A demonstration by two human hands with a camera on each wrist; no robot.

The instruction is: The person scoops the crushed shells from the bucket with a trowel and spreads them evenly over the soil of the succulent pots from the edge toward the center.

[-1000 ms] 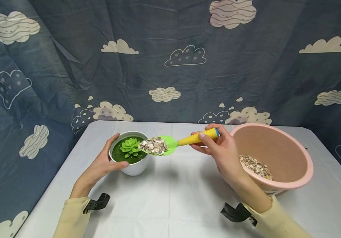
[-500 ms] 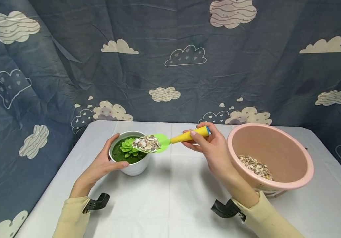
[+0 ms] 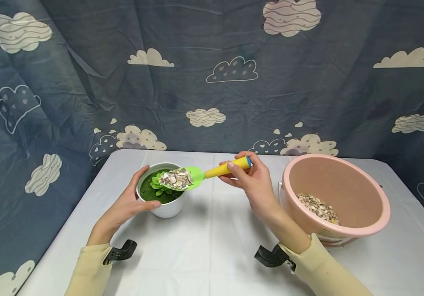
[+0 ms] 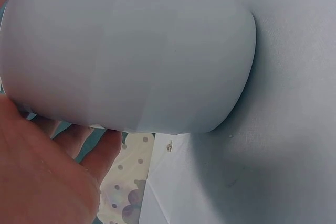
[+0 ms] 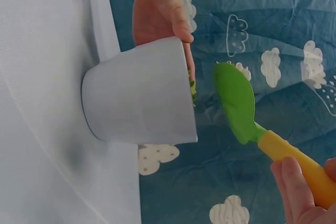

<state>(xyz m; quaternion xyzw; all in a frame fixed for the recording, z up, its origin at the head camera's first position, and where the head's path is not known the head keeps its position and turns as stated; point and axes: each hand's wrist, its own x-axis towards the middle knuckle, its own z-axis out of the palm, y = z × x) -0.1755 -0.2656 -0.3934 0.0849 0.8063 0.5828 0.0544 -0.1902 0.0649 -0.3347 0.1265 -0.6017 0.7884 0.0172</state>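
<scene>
- I see two hands. My left hand point(image 3: 126, 200) has its fingers and thumb curved around one white pot point(image 3: 167, 211), clamped on it, fingers near 10 o'clock of the rim and thumb near 7.
- The pot stands upright on one worktop point(image 3: 197, 255), at about 10 o'clock from the worktop's middle.
- Inside it sits one green plant point(image 3: 155, 185), a rosette with more leaves than I can count, partly hidden, and dark green ground cover point(image 3: 146, 194) around it.
- My right hand point(image 3: 255, 186) holds one scoop point(image 3: 197, 177), fingers and thumb clamped on its yellow handle point(image 3: 215, 170), which points between 2 and 3 o'clock.
- The scoop's one green blade point(image 5: 235, 98) hangs above the pot, apart from it, its tip over the plant.
- One heap of shell-like bits point(image 3: 176, 179) lies on the blade, too many to count.
- One pink bucket point(image 3: 382, 213) stands at 3 o'clock from the pot, well apart; a second heap point(image 3: 318, 208) of such bits lies inside, towards 7 or 8 o'clock.
- I wear two pale yellow sleeves point(image 3: 90, 269) and two black wrist devices point(image 3: 123, 250), one per arm.
- Cloud-printed dark cloth point(image 3: 182, 90) hangs at 12 o'clock, behind the worktop.
</scene>
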